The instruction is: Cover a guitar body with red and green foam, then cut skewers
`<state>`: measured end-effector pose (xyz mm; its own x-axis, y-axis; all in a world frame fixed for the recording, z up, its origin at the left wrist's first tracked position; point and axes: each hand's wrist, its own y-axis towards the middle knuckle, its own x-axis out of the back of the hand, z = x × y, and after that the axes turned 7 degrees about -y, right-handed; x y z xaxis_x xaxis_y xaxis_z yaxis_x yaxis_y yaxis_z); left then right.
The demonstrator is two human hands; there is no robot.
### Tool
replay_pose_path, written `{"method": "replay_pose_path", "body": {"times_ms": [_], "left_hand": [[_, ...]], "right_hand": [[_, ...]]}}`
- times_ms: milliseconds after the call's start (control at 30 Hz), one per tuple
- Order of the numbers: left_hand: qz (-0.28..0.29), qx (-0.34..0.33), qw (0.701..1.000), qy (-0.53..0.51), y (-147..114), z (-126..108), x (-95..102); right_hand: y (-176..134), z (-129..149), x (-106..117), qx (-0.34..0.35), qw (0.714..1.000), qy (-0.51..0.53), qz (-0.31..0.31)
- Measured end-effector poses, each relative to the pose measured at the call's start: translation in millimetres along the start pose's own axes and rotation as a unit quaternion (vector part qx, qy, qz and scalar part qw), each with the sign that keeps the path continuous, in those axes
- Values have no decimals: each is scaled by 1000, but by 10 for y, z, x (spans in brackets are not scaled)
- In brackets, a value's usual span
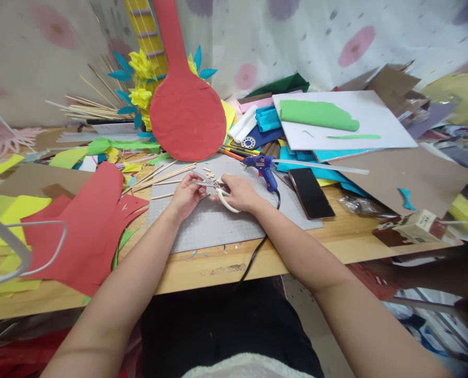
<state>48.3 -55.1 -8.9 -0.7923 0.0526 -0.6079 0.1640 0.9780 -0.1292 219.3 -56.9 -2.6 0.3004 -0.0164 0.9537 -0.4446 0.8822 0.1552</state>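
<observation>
My right hand (240,193) grips white-handled scissors (229,202), whose blades point left to the fingertips of my left hand (187,195). My left hand is closed in a pinch around a thin wooden stick (166,182); its end at the blades is partly hidden by the fingers. Several short cut stick pieces (209,173) lie just beyond the scissors on the grey mat (222,231). A second stick (161,197) runs under or behind my left hand. To the left, a bundle of longer sticks (159,177) rests across the mat's edge.
A blue glue gun (263,169) with its black cord and a phone (311,193) lie to the right. Behind the mat stands a red paper guitar-like shape (189,118). Red paper (76,231) covers the left; a drink carton (411,228) sits near the right edge.
</observation>
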Motion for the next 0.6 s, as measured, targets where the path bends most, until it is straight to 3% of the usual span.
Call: {"method": "replay_pose_path", "body": {"times_ms": [233, 433, 600], "left_hand": [[-10, 37, 999, -8, -48, -40, -57], [-26, 61, 998, -8, -51, -73, -64], [-5, 70, 997, -21, -52, -77, -60]], "right_hand": [[3, 9, -9, 18, 1000, 0, -8], [4, 28, -7, -20, 1000, -22, -6], [3, 5, -49, -58, 997, -49, -7]]}}
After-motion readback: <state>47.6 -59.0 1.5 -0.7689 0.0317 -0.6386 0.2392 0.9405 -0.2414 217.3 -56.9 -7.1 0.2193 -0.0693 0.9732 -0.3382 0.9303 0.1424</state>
